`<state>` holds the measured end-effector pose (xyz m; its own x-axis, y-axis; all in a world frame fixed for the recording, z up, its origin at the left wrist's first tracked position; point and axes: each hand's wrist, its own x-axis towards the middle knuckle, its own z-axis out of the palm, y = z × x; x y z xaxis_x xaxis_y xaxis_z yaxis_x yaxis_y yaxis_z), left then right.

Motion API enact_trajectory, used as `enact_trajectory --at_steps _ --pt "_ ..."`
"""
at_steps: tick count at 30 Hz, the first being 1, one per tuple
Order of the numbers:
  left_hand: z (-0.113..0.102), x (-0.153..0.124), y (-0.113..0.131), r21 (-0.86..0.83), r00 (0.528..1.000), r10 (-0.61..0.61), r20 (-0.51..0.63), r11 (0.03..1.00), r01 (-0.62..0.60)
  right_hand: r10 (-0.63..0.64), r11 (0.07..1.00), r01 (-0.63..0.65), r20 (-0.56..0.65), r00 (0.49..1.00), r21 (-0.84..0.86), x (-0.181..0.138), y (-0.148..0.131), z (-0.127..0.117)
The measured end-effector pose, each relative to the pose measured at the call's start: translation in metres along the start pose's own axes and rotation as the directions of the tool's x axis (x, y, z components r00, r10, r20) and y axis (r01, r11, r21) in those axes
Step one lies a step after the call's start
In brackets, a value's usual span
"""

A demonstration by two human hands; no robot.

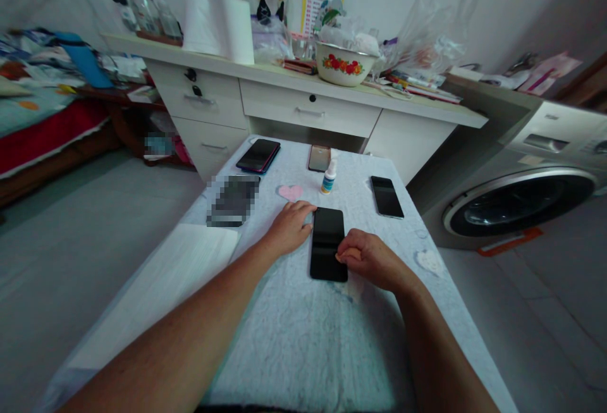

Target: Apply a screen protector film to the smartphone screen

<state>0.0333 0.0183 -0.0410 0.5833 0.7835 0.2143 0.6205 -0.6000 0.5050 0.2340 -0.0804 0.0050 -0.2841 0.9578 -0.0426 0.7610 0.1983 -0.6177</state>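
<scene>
A black smartphone (327, 236) lies flat, screen up, in front of me on the cloth-covered table. My left hand (291, 226) rests at its upper left side, fingers stretched out, with a fingertip touching the corner. Over the phone's lower right edge, my right hand (372, 258) is closed in a pinch against the screen. Something orange-pink shows at those fingertips, mostly hidden, and I cannot tell what it is. Just beyond the phone stand a small white spray bottle (328, 179) with a blue and yellow label and a pink heart-shaped pad (290, 192).
More phones lie around: a dark stack (258, 155) at the back left, a blurred-out device (233, 201) at left, a small phone-like item (319, 158) at the back, another phone (387, 197) at right. White paper (165, 293) covers the left side. A washing machine (516, 172) stands right.
</scene>
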Motion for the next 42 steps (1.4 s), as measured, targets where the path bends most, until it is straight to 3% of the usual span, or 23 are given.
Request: enact_trajectory --at_steps 13,27,42 --pt "0.0028 -0.0001 -0.0027 0.007 1.000 0.010 -0.005 1.000 -0.010 0.036 0.992 -0.051 0.127 0.991 0.118 -0.0056 -0.0053 -0.0049" --pt "0.0011 0.0009 -0.0007 0.015 1.000 0.003 -0.004 1.000 -0.003 0.011 0.998 -0.011 -0.006 1.000 0.059 -0.0012 0.0024 -0.0001" --pt "0.0039 0.0003 -0.0043 -0.011 1.000 0.009 -0.029 1.000 -0.010 0.057 0.996 -0.065 0.117 0.992 0.062 -0.0051 -0.0024 -0.0056"
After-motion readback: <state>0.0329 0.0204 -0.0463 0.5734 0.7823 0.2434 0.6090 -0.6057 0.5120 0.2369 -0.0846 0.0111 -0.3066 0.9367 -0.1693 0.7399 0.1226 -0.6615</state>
